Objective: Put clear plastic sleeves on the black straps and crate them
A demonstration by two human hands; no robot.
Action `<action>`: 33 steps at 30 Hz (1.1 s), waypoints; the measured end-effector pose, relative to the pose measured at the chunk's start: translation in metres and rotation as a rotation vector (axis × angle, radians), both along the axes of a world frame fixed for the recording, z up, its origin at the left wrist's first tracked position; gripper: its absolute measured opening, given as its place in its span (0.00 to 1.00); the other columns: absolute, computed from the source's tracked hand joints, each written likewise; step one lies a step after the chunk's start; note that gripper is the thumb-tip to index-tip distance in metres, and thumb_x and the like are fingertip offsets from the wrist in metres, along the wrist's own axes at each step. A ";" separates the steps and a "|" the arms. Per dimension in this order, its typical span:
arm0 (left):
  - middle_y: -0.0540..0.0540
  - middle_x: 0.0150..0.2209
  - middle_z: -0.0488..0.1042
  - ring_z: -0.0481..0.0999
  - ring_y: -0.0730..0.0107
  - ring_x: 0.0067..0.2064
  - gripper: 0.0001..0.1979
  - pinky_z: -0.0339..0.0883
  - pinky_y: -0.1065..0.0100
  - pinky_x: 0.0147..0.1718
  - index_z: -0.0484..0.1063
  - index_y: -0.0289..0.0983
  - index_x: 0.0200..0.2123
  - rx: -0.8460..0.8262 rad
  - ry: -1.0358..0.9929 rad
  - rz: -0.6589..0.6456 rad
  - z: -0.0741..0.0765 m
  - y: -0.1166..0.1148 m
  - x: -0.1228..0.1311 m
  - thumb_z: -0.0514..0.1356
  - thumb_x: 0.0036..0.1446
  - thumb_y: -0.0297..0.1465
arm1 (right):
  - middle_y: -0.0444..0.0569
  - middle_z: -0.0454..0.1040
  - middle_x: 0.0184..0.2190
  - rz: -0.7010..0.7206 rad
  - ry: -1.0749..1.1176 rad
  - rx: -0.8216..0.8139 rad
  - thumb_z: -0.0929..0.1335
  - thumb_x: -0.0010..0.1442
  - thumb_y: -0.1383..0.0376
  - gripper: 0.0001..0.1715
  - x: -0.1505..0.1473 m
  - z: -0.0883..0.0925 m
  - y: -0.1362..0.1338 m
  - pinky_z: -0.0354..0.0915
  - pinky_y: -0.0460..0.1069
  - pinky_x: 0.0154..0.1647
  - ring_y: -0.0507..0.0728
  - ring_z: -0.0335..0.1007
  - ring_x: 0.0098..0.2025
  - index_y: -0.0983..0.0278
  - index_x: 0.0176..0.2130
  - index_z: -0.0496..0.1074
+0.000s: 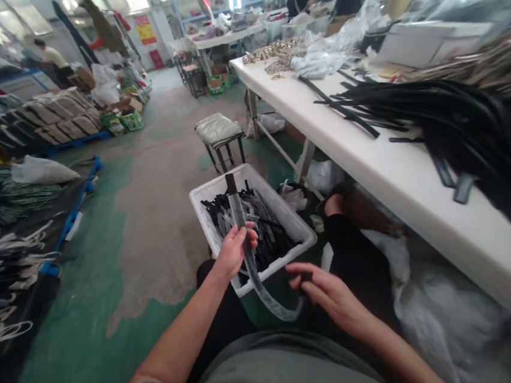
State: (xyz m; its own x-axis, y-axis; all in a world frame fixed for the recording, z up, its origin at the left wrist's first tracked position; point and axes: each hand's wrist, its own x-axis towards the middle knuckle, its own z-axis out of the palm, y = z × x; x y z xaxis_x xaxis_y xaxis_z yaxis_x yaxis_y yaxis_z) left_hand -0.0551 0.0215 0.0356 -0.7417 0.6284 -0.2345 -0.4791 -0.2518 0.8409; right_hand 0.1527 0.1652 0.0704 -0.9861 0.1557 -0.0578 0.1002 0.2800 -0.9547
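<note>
A long black strap (252, 269), partly wrapped in what looks like a clear plastic sleeve, runs between my hands. My left hand (233, 251) is closed around it, thumb on top, over the white bin's near side. Its far end sticks up past my fingers, and the lower part curves down toward my lap. My right hand (329, 292) pinches the strap's other, dark end, slightly blurred, right of the bin. Inside the white plastic bin (203, 210) lies a pile of black strips, several in clear plastic.
To the right, a long white table (286, 101) carries a heap of black straps (408, 107) and metal fittings (278, 52). A stool (218, 131) stands behind the bin. Bundled cords (6, 191) lie at left on a blue pallet (76, 216). Other people work farther back.
</note>
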 end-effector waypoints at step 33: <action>0.49 0.27 0.73 0.70 0.76 0.24 0.15 0.65 0.72 0.27 0.69 0.33 0.38 -0.567 -0.080 -0.338 -0.103 -0.031 0.070 0.66 0.50 0.36 | 0.53 0.80 0.41 -0.541 0.020 -0.010 0.70 0.57 0.50 0.16 0.084 -0.001 0.065 0.70 0.50 0.36 0.58 0.75 0.39 0.57 0.37 0.81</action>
